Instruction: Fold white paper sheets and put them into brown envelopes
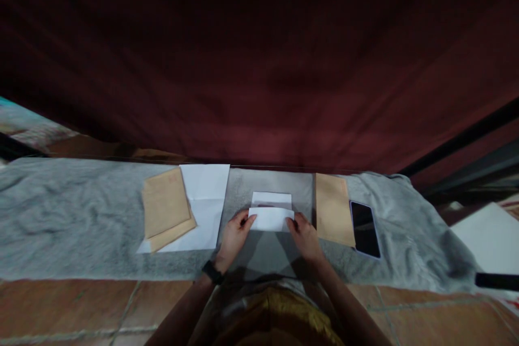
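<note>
A folded white sheet of paper (271, 219) is held between both hands over the grey cloth. My left hand (235, 231) pinches its left end with thumb and fingers, and a dark watch sits on that wrist. At the right end, my right hand (305, 233) grips the paper in the same way. Just behind it, another white paper panel (271, 198) lies on the cloth; whether it belongs to the same sheet I cannot tell. A brown envelope (333, 210) lies to the right of my right hand.
Brown envelopes (165, 203) rest on large white sheets (208, 189) at the left. A dark-screened phone (365, 230) lies beside the right envelope. Grey cloth (81, 211) covers the surface, with a dark red curtain (259, 92) behind. A white object (490, 238) stands far right.
</note>
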Tool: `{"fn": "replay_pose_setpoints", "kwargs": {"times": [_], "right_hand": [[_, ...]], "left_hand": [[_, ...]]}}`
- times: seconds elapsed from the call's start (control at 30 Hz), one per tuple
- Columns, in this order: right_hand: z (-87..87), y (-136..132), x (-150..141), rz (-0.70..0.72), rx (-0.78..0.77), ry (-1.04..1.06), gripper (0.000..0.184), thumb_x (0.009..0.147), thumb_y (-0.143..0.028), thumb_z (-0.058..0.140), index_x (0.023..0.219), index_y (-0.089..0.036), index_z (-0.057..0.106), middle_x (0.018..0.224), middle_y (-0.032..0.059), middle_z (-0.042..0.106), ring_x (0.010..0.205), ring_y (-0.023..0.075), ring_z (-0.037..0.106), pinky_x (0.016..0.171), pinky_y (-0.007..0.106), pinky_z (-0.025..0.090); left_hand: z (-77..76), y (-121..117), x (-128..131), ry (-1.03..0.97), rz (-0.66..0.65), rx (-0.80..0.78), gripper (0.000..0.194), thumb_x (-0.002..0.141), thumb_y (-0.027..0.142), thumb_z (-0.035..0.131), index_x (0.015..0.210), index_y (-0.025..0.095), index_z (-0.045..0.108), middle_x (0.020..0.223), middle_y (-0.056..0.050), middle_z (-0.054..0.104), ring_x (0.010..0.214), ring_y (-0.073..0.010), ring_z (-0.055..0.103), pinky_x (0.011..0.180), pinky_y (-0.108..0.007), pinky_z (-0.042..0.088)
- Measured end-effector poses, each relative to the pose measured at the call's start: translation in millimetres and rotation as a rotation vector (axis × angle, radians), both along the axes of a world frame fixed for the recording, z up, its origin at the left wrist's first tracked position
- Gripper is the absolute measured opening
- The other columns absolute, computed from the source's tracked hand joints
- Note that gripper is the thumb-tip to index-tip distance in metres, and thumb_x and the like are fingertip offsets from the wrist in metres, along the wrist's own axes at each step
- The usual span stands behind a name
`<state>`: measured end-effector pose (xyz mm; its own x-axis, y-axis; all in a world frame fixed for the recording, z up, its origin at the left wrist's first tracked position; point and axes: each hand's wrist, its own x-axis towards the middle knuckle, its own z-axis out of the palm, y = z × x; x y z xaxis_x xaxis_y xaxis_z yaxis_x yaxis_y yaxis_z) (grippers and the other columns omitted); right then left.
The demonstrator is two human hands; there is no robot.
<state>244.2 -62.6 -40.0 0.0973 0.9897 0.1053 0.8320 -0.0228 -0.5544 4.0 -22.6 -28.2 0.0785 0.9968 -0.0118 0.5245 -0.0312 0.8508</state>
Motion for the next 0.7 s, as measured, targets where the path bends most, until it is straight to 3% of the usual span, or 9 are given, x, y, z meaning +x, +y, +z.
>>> {"fn": "replay_pose_setpoints", "kwargs": {"times": [0.13,0.27,0.4,0.7], "right_hand": [[8.6,17.4,-9.2,-0.12,-0.092,-0.177,0.032,0.105,-0.038,0.045,0.108,-0.019,0.07,0.107,0.0089,0.076,0.087,0.0206,0.073,0.074,0.026,0.047],[13.5,27.1,-11.5,-0.135,-0.174,-0.292,0.031,0.106,-0.038,0.047,0.118,-0.019,0.069,0.114,0.0095,0.075,0.091,0.0201,0.074,0.073,0.025,0.048],[13.6,32.4,-12.8,-0.134,-0.209,-0.337,0.034,0.107,-0.039,0.046,0.126,-0.019,0.066,0.122,0.0118,0.073,0.095,0.0216,0.074,0.076,0.027,0.05],[13.2,41.6,-14.1,-0.149,-0.234,-0.389,0.039,0.108,-0.041,0.041,0.131,-0.017,0.061,0.124,0.0146,0.07,0.096,0.022,0.073,0.078,0.028,0.051]], "left_hand": [[3.5,8.9,9.5,-0.095,0.039,0.007,0.036,0.097,0.049,0.05,0.109,0.021,0.07,0.1,-0.006,0.077,0.087,-0.0212,0.07,0.079,-0.032,0.054],[-0.5,11.2,7.0,-0.128,0.012,-0.018,0.032,0.094,0.043,0.054,0.112,0.021,0.068,0.087,-0.003,0.073,0.076,-0.0193,0.067,0.071,-0.03,0.053],[0.7,12.6,10.2,-0.026,0.048,-0.034,0.027,0.093,0.035,0.055,0.111,0.02,0.069,0.083,-0.003,0.072,0.073,-0.0182,0.066,0.068,-0.028,0.05],[19.8,27.1,25.8,0.224,0.126,-0.171,0.015,0.094,0.026,0.057,0.103,0.019,0.068,0.085,-0.003,0.073,0.074,-0.0162,0.066,0.066,-0.025,0.043]]}}
